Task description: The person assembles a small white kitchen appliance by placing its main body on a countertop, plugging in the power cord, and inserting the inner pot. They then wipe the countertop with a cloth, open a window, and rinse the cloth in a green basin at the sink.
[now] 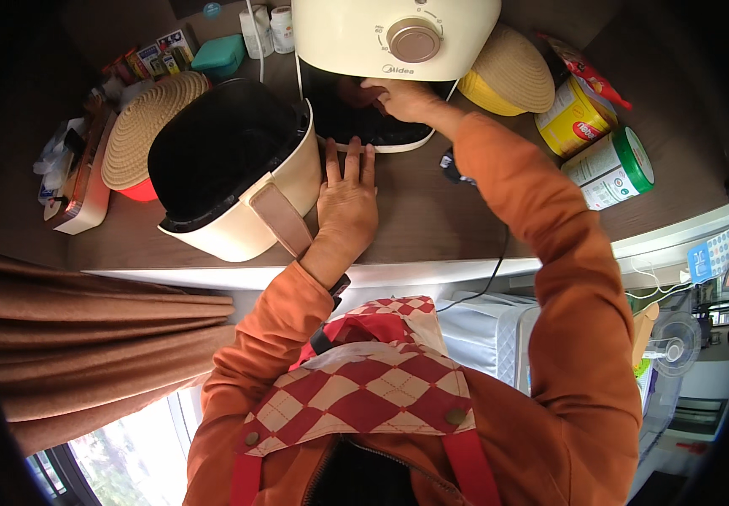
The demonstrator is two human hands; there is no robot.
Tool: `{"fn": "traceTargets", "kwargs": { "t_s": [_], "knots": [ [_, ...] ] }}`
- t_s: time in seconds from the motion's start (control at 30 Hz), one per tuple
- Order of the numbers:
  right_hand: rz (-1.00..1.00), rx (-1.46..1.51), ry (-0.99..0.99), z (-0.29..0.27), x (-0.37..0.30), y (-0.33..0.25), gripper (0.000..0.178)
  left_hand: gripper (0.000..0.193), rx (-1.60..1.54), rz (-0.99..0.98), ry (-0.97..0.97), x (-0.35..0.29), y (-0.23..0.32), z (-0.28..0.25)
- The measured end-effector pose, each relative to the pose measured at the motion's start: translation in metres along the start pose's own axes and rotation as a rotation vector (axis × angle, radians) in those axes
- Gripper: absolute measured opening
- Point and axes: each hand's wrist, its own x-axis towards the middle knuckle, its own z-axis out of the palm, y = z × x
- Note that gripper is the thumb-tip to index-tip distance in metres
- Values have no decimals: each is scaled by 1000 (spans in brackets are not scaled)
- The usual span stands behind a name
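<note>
The air fryer (381,42) stands at the back of the brown counter (432,202), its round dial (415,40) facing the person and its dark drawer opening (373,122) below. The right hand (411,101) is inside that opening, just under the fryer's front, fingers pointing left; some are hidden or in shadow, so whether they are closed on anything cannot be told. The left hand (349,207) grips nothing: it lies back upward with fingers straight and slightly apart, their tips at the front rim of the fryer's base. The pulled-out drawer (234,232), cream outside and black within, sits on the counter just left of that hand, its brown handle (280,215) beside the wrist. The left forearm comes up from below, angled to the right, while the right arm bends at the elbow and reaches up and leftward, its orange sleeve (533,190) crossing over the counter.
</note>
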Motion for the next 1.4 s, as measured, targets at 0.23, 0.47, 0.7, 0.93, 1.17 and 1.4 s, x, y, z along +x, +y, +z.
{"fn": "traceTargets", "kwargs": {
  "t_s": [0.23,0.47,0.7,0.93,1.17,1.4],
  "knots": [
    [-235,363,-281,-43,-94,-3,30,59,56,-36,-226,2,1,-7],
    [480,420,-56,-104,-202,100,35,58,-70,3,56,-1,2,-4],
    [-5,-133,303,-4,-239,3,28,49,-679,391,2,-57,18,-66],
    [13,831,-260,-50,-255,-44,24,30,-710,708,390,-108,-37,-117],
    [280,-199,530,-60,-274,63,25,44,-253,88,501,-127,-106,-136],
    [-135,836,-88,-31,-276,-30,19,77,19,183,478,-102,-135,-135]
  ]
}}
